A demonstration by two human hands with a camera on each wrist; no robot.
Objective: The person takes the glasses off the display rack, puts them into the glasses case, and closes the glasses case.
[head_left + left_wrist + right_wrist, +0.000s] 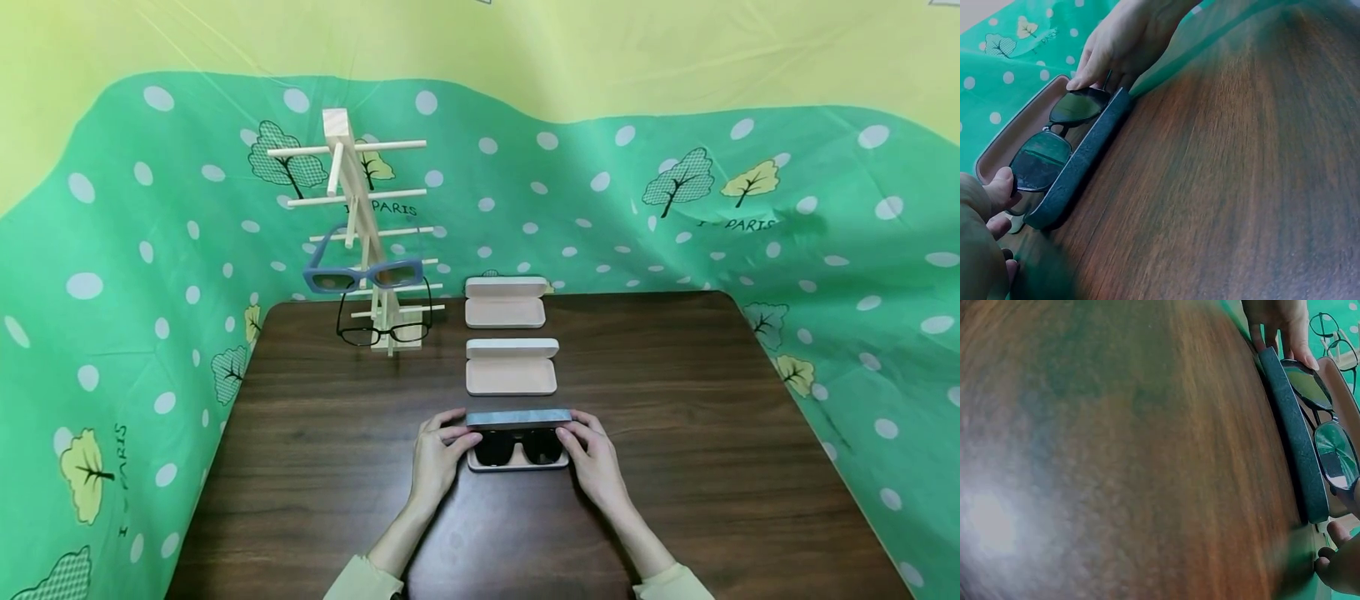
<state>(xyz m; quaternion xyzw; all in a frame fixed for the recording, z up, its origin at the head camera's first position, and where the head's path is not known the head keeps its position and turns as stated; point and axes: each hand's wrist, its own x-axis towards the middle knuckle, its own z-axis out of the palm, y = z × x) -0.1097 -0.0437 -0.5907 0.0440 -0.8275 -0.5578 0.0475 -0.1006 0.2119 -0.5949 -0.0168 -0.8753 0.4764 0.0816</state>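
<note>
Black sunglasses (531,443), glossy and dark-lensed, are pinched at either end by left fingers (465,442) and right fingers (572,442).

Glossy sunglass lenses (495,450), wood-grained table (315,492)

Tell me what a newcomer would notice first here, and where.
A newcomer's eye would probably fall first on the dark sunglasses at the open case, between the left hand and the right hand. Next might come the blue-framed glasses on the wooden stand at the back left, just above the black-framed glasses. The bright green dotted fabric behind the table also stands out.
</note>
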